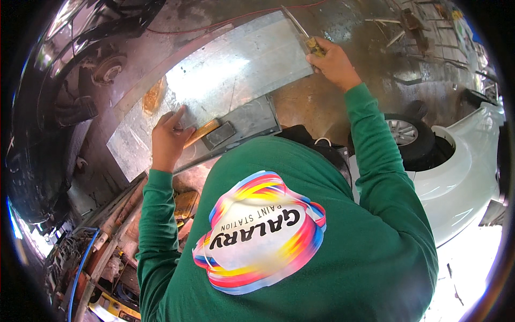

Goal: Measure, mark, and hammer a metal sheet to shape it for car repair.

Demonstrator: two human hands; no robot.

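A large grey metal sheet [263, 51] lies in front of me, with bright glare in its middle and a rust-brown patch at its left. My left hand [168, 138] rests on its near left part, fingers apart. Beside that hand is a wooden handle [203, 132], and against it a dark rectangular block [220, 136]; whether the two are joined I cannot tell. At the sheet's right edge my right hand [333, 65] is closed around the yellow handle of a screwdriver [296, 22]. Its long metal shaft points away from me, along the sheet's far right corner.
Black car body parts [40, 134] stand at the left. A white car panel [456, 155] and a wheel [403, 133] are close at my right. Wooden bars and loose tools, including a yellow one [115, 307], lie at lower left. A red hose [225, 22] crosses the floor beyond the sheet.
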